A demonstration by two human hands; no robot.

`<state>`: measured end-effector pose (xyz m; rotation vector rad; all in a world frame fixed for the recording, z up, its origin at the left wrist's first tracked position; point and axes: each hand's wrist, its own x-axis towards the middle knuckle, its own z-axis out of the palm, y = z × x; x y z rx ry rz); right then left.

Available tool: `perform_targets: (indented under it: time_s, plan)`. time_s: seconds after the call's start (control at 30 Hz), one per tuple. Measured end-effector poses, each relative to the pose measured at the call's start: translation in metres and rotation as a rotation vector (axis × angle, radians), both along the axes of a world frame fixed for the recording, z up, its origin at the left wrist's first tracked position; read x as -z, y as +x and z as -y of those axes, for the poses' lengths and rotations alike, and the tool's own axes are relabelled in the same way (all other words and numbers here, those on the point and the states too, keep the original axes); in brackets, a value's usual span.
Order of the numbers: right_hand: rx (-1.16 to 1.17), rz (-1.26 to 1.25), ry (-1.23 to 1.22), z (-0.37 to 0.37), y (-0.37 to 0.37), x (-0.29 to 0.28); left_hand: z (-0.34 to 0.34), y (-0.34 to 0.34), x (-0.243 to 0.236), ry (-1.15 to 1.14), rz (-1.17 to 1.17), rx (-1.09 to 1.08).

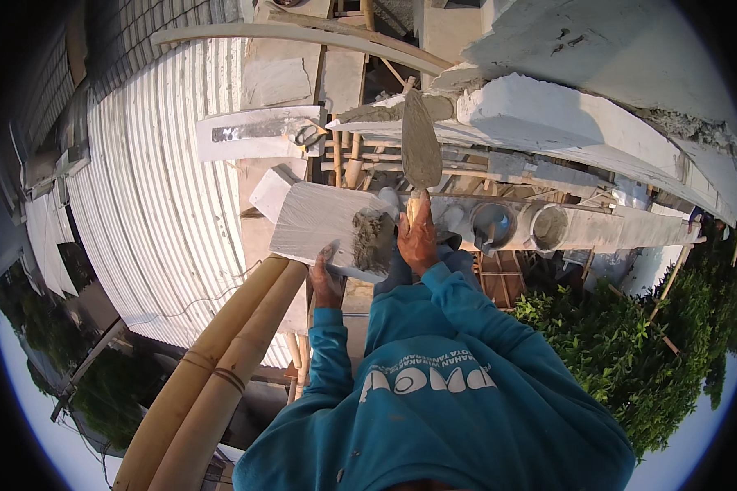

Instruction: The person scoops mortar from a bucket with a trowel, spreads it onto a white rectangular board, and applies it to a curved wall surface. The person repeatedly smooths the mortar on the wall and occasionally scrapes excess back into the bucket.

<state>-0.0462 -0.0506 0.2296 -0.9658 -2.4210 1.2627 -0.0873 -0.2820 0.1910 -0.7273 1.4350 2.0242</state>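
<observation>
Rooftop scaffold, corrugated roof (pixel 164 204) far below. Left hand (pixel 327 278) clasps white board (pixel 319 221) by near edge, mortar lump (pixel 373 240) at its right end. Right hand (pixel 418 239) grips trowel (pixel 420 147), blade up. Risk: board tilts, mortar slides off.

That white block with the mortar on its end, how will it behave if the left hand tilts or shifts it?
The white block looks rigid and thick, so it probably won't flex. It is gripped only at its near edge by the left hand, so it may feel front-heavy. The wet grey mortar on its end could slump or drop if tipped. The right hand holds a trowel.
</observation>
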Motion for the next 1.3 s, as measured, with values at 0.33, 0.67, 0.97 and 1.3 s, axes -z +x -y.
perform_targets:
  time_s: [0.33, 0.67, 0.97, 1.3]
  plan:
    - [-0.067, 0.179, -0.045, -0.017, 0.014, -0.006, 0.014, -0.005, -0.001, -0.095, -0.089, 0.122]
    - [-0.082, 0.373, 0.311, -0.063, 0.026, -0.020, 0.003, -0.008, -0.012, -0.061, -0.007, -0.010]
    - [0.231, 0.108, 0.117, -0.021, 0.015, 0.017, 0.022, -0.007, 0.014, 0.010, 0.000, -0.069]
    - [0.315, 0.161, -0.124, 0.013, 0.027, 0.093, 0.048, -0.006, -0.009, -0.088, 0.040, -0.026]
